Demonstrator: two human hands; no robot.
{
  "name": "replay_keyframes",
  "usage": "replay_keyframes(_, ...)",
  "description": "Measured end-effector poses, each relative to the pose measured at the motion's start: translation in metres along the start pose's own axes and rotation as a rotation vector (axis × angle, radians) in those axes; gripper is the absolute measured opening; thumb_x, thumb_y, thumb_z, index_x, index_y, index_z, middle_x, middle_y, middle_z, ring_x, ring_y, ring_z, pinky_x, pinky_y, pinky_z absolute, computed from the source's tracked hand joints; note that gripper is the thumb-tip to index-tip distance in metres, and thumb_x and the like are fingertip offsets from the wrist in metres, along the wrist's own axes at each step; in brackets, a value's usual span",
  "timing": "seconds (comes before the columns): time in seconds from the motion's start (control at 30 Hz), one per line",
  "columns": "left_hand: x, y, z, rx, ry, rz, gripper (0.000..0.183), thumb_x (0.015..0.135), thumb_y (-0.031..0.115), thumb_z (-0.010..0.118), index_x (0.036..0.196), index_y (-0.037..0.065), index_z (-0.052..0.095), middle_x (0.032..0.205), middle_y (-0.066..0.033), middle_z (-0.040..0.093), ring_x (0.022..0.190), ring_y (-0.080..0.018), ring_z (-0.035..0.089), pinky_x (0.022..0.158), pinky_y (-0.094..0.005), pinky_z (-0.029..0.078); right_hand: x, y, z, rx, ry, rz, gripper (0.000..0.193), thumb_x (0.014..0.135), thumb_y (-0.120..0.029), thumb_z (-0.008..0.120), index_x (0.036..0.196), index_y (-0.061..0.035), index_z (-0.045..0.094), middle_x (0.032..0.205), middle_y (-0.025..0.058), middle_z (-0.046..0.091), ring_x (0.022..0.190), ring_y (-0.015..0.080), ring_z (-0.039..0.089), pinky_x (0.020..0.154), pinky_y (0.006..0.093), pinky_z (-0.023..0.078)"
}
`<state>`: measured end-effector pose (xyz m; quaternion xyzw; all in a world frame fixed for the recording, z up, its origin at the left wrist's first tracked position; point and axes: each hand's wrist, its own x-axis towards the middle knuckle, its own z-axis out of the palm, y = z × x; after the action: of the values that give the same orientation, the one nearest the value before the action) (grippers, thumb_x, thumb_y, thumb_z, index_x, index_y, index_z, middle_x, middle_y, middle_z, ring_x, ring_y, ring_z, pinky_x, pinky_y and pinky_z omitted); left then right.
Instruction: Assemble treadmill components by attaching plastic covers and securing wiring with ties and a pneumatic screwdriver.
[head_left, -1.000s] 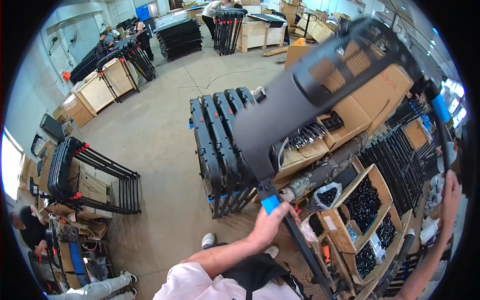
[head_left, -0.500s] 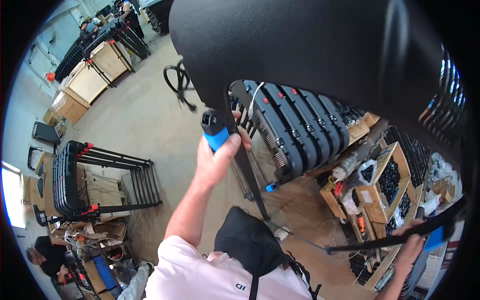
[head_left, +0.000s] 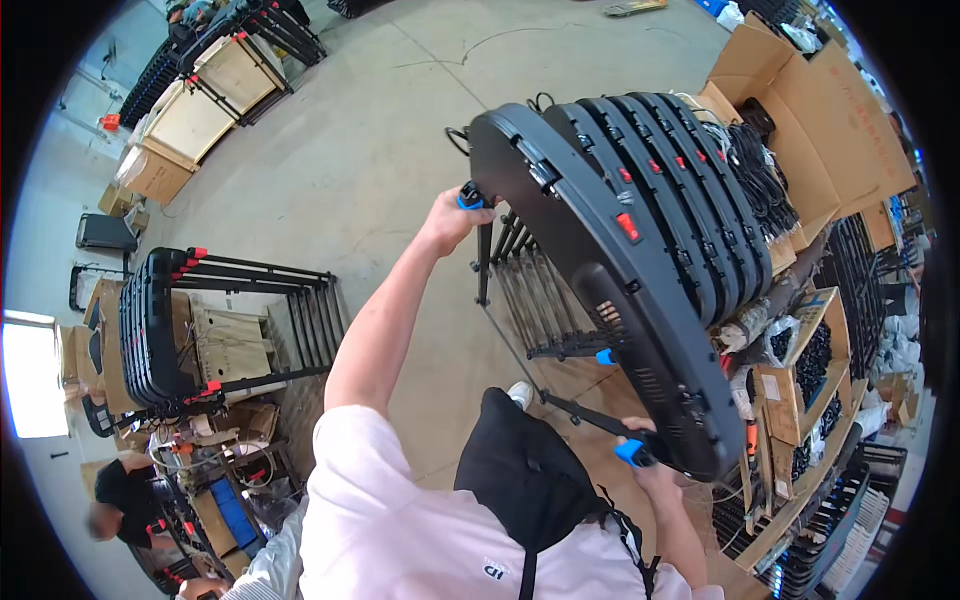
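Observation:
Between my hands I hold a black tubular frame with a long curved black plastic housing point(head_left: 648, 325), tilted at the right of centre. A red switch point(head_left: 628, 226) and vent slots show on the housing. My left hand point(head_left: 452, 218) is closed around the frame's far upright, beside a blue end piece point(head_left: 470, 199). Nearer to me, my right hand point(head_left: 655, 465) grips the other upright by a second blue piece point(head_left: 632, 453); some of its fingers are hidden behind the tube. The frame's thin bars hang down before my legs.
Right behind the held frame stands a row of similar black housings point(head_left: 690, 190). An open cardboard box point(head_left: 790, 130) and wooden bins of small black parts point(head_left: 822, 350) lie to the right. More stacked frames point(head_left: 150, 330) stand left, with a person point(head_left: 130, 505) at a bench.
The housing has swung down and toward me, so its edge with the red switch shows instead of the broad black face. My right hand has come inward; my left has moved farther away.

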<state>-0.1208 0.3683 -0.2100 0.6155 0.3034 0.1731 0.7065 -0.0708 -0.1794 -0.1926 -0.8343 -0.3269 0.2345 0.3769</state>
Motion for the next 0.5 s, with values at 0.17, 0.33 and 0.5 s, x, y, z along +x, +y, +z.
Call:
replay_keyframes(0.17,0.064,-0.05,-0.014,0.221,0.027,-0.098,0.031,0.077,0.003,0.084,0.108,0.006,0.077,0.096,-0.0008,0.073,0.09,-0.0144,0.064,0.086,-0.0335,0.051,0.03,0.051,0.084,0.016,0.021,-0.121,0.028,0.085,0.002,0.08,0.11,-0.004,0.068,0.111,0.0101,0.072,0.107,0.0214,0.069,0.095,0.0375,0.055)
replay_keyframes(0.33,0.114,-0.094,-0.032,0.212,0.086,-0.079,0.031,0.074,0.002,0.085,0.104,0.005,0.077,0.092,-0.0025,0.073,0.085,-0.0166,0.064,0.081,-0.0354,0.052,0.062,0.069,0.135,0.04,0.091,-0.111,0.03,0.081,-0.001,0.083,0.108,-0.0046,0.07,0.11,0.0087,0.073,0.104,0.0211,0.069,0.095,0.0365,0.055)
replay_keyframes(0.5,0.141,-0.106,-0.016,0.265,0.133,-0.126,0.032,0.078,-0.006,0.078,0.108,0.003,0.076,0.095,-0.004,0.076,0.089,-0.0162,0.067,0.087,-0.0349,0.053,0.073,0.058,0.145,-0.02,0.123,-0.045,0.035,0.078,-0.003,0.084,0.11,-0.007,0.072,0.111,0.0077,0.073,0.105,0.0214,0.069,0.098,0.0371,0.053)
